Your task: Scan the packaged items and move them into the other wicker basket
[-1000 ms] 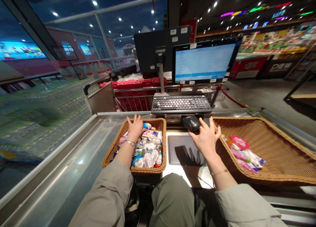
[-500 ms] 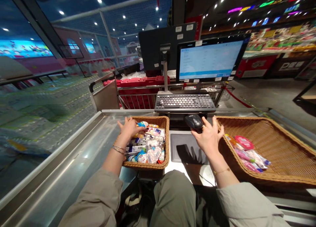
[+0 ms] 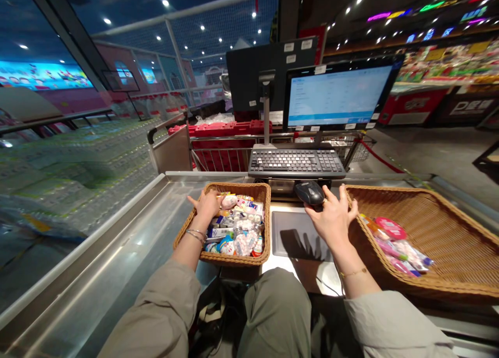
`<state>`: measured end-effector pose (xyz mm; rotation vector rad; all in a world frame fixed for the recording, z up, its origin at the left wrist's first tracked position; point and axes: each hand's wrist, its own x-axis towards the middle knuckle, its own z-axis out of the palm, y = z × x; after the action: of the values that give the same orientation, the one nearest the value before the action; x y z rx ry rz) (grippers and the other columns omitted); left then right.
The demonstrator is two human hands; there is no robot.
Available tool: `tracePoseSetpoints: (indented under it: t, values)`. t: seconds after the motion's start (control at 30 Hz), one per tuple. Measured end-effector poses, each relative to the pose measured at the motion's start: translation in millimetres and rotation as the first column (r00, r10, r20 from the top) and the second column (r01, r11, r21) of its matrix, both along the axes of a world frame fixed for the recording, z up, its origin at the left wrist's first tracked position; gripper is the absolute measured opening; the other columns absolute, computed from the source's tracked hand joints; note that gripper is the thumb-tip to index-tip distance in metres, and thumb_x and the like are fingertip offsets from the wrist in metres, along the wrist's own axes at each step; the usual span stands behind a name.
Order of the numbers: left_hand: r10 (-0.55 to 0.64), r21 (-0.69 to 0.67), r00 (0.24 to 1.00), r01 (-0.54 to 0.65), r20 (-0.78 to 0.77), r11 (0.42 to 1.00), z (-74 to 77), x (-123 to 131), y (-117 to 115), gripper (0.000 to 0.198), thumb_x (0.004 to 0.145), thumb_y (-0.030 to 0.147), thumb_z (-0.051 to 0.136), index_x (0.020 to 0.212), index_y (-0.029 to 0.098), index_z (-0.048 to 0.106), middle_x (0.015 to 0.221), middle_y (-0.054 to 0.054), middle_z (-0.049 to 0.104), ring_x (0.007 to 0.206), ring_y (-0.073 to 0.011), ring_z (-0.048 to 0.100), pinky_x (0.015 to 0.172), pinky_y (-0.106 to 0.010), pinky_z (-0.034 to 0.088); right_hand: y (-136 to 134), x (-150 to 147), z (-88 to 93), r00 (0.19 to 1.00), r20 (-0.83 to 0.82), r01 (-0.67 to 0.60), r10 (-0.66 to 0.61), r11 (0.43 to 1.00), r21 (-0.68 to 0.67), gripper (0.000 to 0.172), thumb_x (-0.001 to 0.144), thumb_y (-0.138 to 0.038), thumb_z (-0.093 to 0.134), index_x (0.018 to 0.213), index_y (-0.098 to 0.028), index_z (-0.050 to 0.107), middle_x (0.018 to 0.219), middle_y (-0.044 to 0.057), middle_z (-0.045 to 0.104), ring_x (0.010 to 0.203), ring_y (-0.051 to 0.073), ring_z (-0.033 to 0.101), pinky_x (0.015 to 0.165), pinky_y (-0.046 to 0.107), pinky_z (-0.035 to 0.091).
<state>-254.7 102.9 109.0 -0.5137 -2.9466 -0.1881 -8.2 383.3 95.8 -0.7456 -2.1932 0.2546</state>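
Observation:
My left hand [image 3: 209,206] reaches into the left wicker basket [image 3: 266,223], which is packed with small wrapped sweets and bottles. Its fingers are closed at a small pink-and-white egg-shaped pack [image 3: 229,201]; the fingertips are partly hidden. Blue-and-white packs [image 3: 226,245] and a clear pack of pale round pieces [image 3: 246,243] lie nearer me. My right hand [image 3: 333,217] is spread, thumb and fingers apart, right beside a black rounded device [image 3: 310,193], perhaps a scanner head. Whether it touches the device I cannot tell.
The right wicker basket [image 3: 448,233] holds several colourful packs [image 3: 397,246]. Between the baskets lies a grey plate [image 3: 290,236]. A keyboard [image 3: 296,162] and a lit screen [image 3: 335,95] stand behind. A metal counter channel [image 3: 128,243] runs along the left.
The view has shifted slightly. By my left fingers, a pink-and-white face of a pack now shows where blue showed before. My right hand stays spread beside the black device.

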Motion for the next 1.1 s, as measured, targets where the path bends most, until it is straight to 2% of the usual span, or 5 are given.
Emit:
tracePoseSetpoints:
  t: [0.17,0.27,0.53,0.9,1.1]
  values:
    - [-0.151,-0.040,0.988,0.151,-0.010,0.988,5.0,7,2,0.039,0.102,0.042,0.040,0.118,0.040,0.076,0.153,0.001,0.055,0.154,-0.0398,0.029,0.114,-0.083,-0.006,1,0,-0.5,1.000,-0.008,-0.003,0.003,1.000,-0.002,0.030,0.085,-0.044,0.058,0.089,-0.020,0.075,0.142,0.012,0.064,0.151,0.038,0.027,0.115,0.072,0.016]
    - [-0.196,-0.090,0.978,0.202,0.075,0.975,7.4,11,0,0.047,0.100,0.056,0.039,0.135,0.039,0.067,0.159,-0.003,0.048,0.155,-0.0440,0.022,0.110,-0.086,-0.007,0,0,-0.1,1.000,-0.023,-0.003,0.003,1.000,-0.010,0.030,0.084,-0.044,0.059,0.088,-0.019,0.075,0.142,0.012,0.064,0.152,0.038,0.027,0.115,0.071,0.016]
    - [-0.135,-0.152,0.947,0.185,0.293,0.971,16.6,2,0,0.075,0.079,0.068,0.067,0.149,0.044,0.051,0.170,-0.007,0.024,0.155,-0.0500,0.006,0.108,-0.088,0.003,-2,1,2.0,1.000,-0.017,-0.013,0.013,1.000,-0.023,0.031,0.084,-0.045,0.057,0.088,-0.020,0.075,0.142,0.012,0.064,0.152,0.037,0.027,0.115,0.071,0.016]
    - [-0.245,-0.178,0.968,0.252,0.061,0.951,6.1,-8,9,0.056,0.072,0.057,0.080,0.125,0.039,0.071,0.134,-0.006,0.072,0.150,-0.0435,0.035,0.112,-0.081,-0.013,-2,3,3.6,0.999,-0.039,-0.019,0.019,1.000,-0.009,0.029,0.085,-0.044,0.057,0.085,-0.020,0.074,0.141,0.012,0.064,0.152,0.037,0.027,0.115,0.072,0.017]
    - [-0.355,-0.089,0.927,0.346,-0.119,0.934,19.0,15,27,0.044,0.086,0.050,0.072,0.127,0.037,0.070,0.136,-0.004,0.070,0.145,-0.0382,0.044,0.121,-0.069,-0.015,-5,4,8.0,0.999,-0.044,-0.027,0.026,0.999,-0.024,0.028,0.085,-0.043,0.059,0.085,-0.020,0.074,0.142,0.012,0.064,0.152,0.038,0.027,0.115,0.073,0.017]
